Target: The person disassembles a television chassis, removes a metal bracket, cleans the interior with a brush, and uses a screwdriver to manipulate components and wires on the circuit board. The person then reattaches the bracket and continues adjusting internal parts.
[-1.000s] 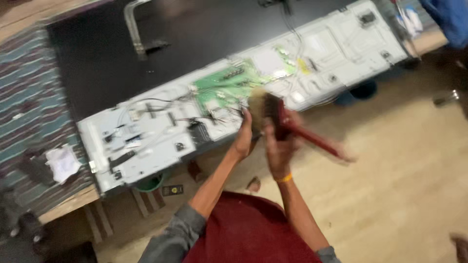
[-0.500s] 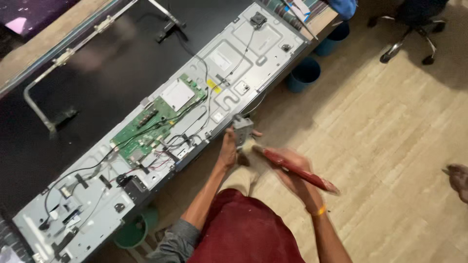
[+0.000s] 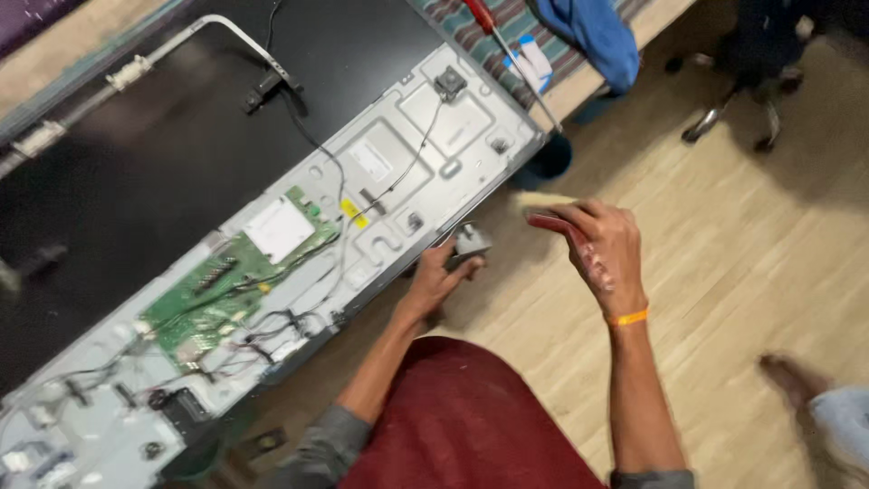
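Lifting away from the panel, the right hand [image 3: 605, 249] now carries the red-handled brush [image 3: 550, 215] out over the floor at three o'clock, grip closed round its handle. The left hand [image 3: 444, 272] stays at the metal chassis [image 3: 389, 181] edge, pinching a small grey part [image 3: 471, 241], possibly a bracket; blur hides detail.

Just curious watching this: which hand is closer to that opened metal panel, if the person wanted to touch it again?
Probably the left hand: it holds a small grey part right at the panel's edge. The right hand grips a brush over the floor.
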